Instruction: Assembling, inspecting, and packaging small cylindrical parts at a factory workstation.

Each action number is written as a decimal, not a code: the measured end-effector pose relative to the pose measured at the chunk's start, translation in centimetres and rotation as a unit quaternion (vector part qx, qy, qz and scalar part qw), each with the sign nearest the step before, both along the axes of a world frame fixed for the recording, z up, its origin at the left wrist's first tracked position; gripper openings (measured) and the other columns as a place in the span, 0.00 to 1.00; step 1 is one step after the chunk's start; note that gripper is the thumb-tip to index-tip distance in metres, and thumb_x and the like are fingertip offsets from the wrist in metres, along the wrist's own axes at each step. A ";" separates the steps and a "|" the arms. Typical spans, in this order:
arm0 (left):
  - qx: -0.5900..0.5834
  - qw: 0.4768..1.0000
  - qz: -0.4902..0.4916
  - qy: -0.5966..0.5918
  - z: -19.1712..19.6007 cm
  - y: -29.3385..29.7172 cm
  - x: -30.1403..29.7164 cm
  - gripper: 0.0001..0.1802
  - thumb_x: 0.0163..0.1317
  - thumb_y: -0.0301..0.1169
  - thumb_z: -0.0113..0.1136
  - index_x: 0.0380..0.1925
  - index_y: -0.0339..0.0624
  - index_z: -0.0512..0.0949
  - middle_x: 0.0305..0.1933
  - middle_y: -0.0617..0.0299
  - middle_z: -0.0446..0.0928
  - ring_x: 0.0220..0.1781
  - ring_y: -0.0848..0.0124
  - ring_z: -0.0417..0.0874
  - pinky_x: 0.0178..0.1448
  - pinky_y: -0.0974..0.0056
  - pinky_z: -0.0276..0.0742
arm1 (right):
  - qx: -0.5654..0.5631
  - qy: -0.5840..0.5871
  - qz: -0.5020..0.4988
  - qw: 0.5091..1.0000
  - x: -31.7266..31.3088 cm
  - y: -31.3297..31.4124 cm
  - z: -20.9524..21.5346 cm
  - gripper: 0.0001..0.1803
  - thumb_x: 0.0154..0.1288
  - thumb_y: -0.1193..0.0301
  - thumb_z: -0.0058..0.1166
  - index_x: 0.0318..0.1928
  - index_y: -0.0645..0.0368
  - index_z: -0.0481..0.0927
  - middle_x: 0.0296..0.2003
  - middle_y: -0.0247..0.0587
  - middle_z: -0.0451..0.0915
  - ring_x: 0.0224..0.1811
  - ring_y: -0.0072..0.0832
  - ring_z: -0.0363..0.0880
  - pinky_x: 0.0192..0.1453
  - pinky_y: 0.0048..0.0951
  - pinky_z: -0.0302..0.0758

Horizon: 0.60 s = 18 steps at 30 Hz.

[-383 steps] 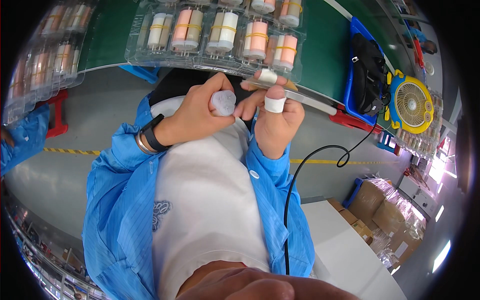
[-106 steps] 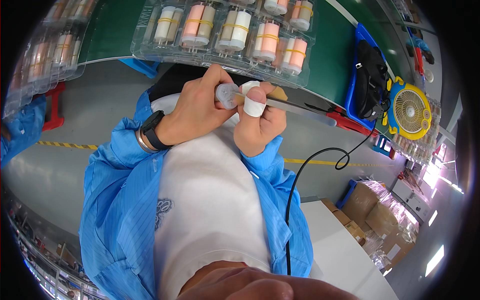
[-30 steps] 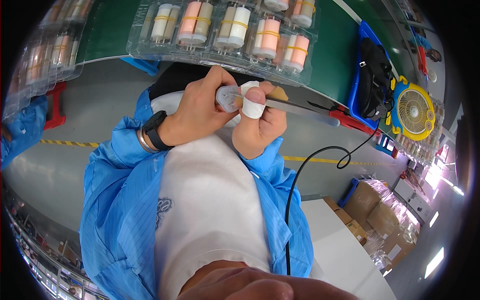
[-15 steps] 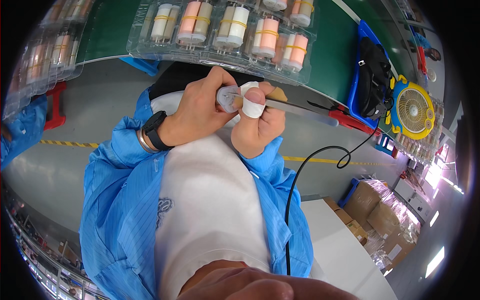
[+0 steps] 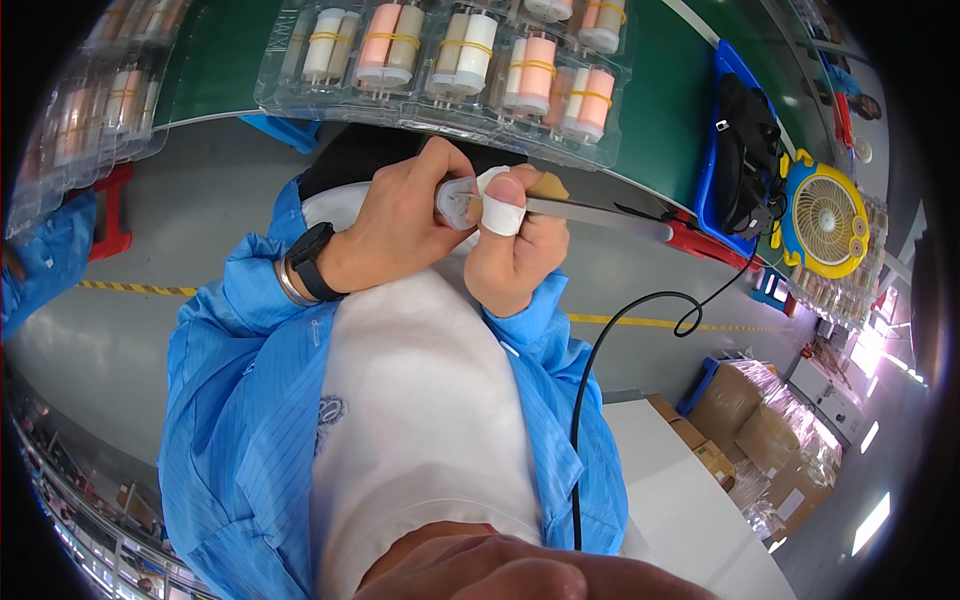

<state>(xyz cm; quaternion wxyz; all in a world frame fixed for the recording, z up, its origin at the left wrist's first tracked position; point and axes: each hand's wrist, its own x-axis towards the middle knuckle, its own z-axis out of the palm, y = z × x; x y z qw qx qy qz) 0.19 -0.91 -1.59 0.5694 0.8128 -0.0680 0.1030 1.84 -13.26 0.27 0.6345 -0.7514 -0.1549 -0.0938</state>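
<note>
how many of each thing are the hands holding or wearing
small grey cylinder: 1
white finger wraps: 2
black wristwatch: 1
silver bracelet: 1
total: 5

A tray of banded cylinders (image 5: 450, 60) is lying just beyond the left hand (image 5: 400, 215) and right hand (image 5: 515, 250), with a fan (image 5: 825, 215) sitting well off to their right.

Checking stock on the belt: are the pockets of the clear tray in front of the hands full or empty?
Full where visible: the clear tray holds banded pairs of cylinders in each visible pocket.
</note>
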 end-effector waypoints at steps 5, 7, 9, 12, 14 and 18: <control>0.000 1.000 0.002 -0.003 0.2 0.0 0.1 0.22 0.45 0.25 0.71 0.37 0.40 0.68 0.30 0.52 0.76 0.32 0.53 0.81 0.32 0.58 0.76 | 0.015 -0.002 -0.005 1.000 -0.1 0.1 0.1 0.06 0.65 0.74 0.53 0.35 0.66 0.76 0.27 0.44 0.78 0.25 0.28 0.75 0.30 0.25 0.71; -0.002 1.000 -0.001 -0.001 0.3 0.1 0.1 0.22 0.44 0.25 0.71 0.37 0.40 0.68 0.30 0.52 0.77 0.32 0.53 0.81 0.32 0.59 0.76 | 0.019 0.004 -0.007 1.000 -0.2 0.1 0.0 0.06 0.65 0.74 0.53 0.35 0.66 0.76 0.27 0.43 0.78 0.25 0.27 0.74 0.30 0.25 0.71; -0.004 1.000 -0.003 0.001 0.3 0.1 0.2 0.22 0.44 0.24 0.71 0.37 0.40 0.68 0.30 0.52 0.77 0.32 0.53 0.81 0.32 0.59 0.76 | 0.024 0.010 -0.008 1.000 -0.2 0.1 0.0 0.06 0.65 0.74 0.53 0.35 0.66 0.76 0.27 0.43 0.78 0.25 0.26 0.74 0.30 0.24 0.71; -0.002 1.000 -0.005 0.005 0.4 0.1 0.1 0.23 0.44 0.24 0.71 0.37 0.40 0.68 0.30 0.52 0.77 0.32 0.53 0.81 0.32 0.59 0.76 | 0.024 0.003 -0.012 1.000 -0.2 0.2 0.1 0.06 0.65 0.74 0.53 0.35 0.66 0.75 0.27 0.43 0.77 0.25 0.26 0.74 0.30 0.24 0.71; 0.001 1.000 0.000 -0.001 0.2 0.1 0.1 0.22 0.44 0.25 0.71 0.36 0.40 0.68 0.30 0.53 0.77 0.32 0.53 0.81 0.32 0.59 0.76 | 0.040 0.019 -0.005 0.999 -0.2 0.3 0.1 0.06 0.65 0.74 0.53 0.35 0.66 0.75 0.27 0.43 0.77 0.25 0.26 0.74 0.31 0.24 0.71; 0.002 1.000 0.000 0.000 0.2 0.1 0.1 0.22 0.44 0.24 0.71 0.36 0.40 0.68 0.30 0.52 0.77 0.32 0.53 0.81 0.32 0.59 0.76 | 0.027 0.007 0.007 1.000 0.0 0.1 0.1 0.06 0.66 0.74 0.53 0.35 0.66 0.75 0.27 0.43 0.77 0.25 0.27 0.74 0.31 0.24 0.71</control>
